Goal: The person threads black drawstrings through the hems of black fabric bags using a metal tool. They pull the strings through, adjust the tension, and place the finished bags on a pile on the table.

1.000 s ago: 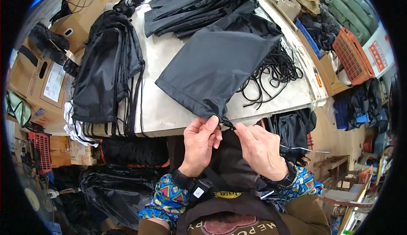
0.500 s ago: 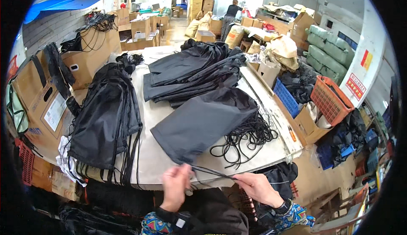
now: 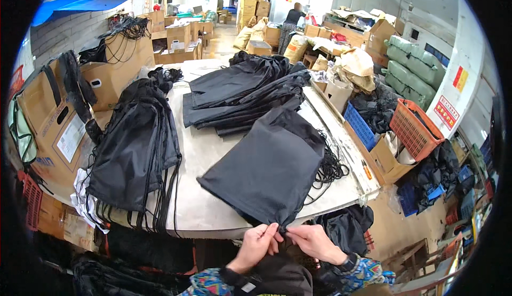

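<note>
A black drawstring bag lies flat near the front edge of the table, one corner pulled toward me. My left hand is closed at that corner, thumb and fingers pinched together. Close against it, my right hand pinches the same corner from the right. Whether a cord is also between the fingertips is too small to tell. Black cords lie in loops beside the bag's right edge. Behind it rests a stack of similar black bags; another pile of bags, with cords hanging down, lies to the left.
Cardboard boxes stand along the table's left side. An orange-handled tool lies at the right edge of the pale table. Beyond are an orange crate and a blue crate. A person stands far back.
My hands have come together at the bag's corner, the left moving right; before, they were apart with cord stretched between them. The bag has shifted right and turned, now covering part of the cords.
</note>
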Motion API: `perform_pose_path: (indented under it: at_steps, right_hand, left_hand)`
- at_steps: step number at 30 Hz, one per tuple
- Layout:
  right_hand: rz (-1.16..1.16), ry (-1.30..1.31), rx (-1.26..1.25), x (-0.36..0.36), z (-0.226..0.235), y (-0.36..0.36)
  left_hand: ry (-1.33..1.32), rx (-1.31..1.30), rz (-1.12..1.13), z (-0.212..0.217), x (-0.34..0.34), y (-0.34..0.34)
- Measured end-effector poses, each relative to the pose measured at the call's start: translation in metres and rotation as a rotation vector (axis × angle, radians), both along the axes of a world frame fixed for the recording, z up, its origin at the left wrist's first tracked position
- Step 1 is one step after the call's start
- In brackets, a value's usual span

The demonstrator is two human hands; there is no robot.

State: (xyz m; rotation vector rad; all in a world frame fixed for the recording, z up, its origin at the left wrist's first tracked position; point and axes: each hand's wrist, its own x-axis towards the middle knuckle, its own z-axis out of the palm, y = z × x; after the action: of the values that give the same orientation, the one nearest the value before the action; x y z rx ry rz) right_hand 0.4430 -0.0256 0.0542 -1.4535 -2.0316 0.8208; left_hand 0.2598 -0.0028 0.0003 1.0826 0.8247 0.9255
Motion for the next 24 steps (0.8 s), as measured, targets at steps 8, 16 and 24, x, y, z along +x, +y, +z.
perform_pose_path:
  at_steps: [8,16,24]
  right_hand:
    - [-0.070,0.324,-0.158,-0.017,-0.020,0.010]
    - [-0.146,0.501,-0.470,-0.021,-0.017,-0.004]
    - [-0.035,0.070,0.065,-0.003,-0.032,-0.013]
  left_hand:
    - [-0.014,0.039,0.244,0.012,-0.003,0.013]
    - [0.099,0.056,0.281,0.009,-0.013,0.019]
    - [-0.182,-0.053,0.323,0.011,-0.041,0.033]
